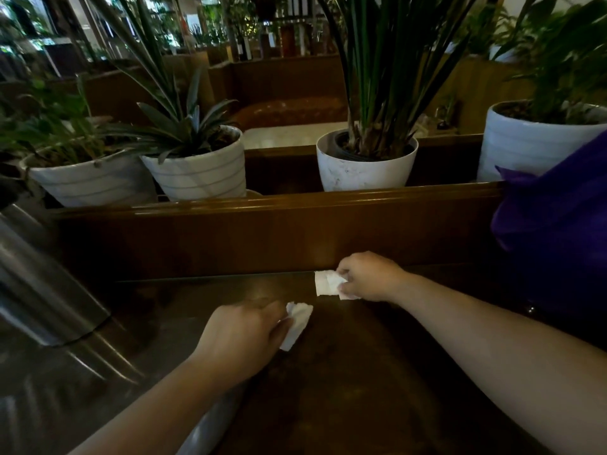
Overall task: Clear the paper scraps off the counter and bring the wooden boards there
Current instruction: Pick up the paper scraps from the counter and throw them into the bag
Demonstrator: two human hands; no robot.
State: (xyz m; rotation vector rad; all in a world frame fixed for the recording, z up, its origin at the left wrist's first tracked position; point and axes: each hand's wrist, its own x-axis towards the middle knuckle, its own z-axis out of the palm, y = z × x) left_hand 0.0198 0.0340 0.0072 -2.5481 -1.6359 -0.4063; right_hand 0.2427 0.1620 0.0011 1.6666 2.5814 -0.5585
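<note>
My left hand [243, 336] rests low on the dark wooden counter [361, 389] and grips a white paper scrap [297, 321] that sticks out to the right of its fingers. My right hand [369, 277] is farther back, near the counter's rear wall, pinching a second white paper scrap [326, 283] at its left side. Both scraps are crumpled. No wooden boards are in view.
A raised wooden ledge [279, 205] runs behind the counter, with several white plant pots [200, 172] [364, 169] on it. A purple cloth [558, 224] hangs at the right. A shiny metal cylinder [42, 290] leans at the left.
</note>
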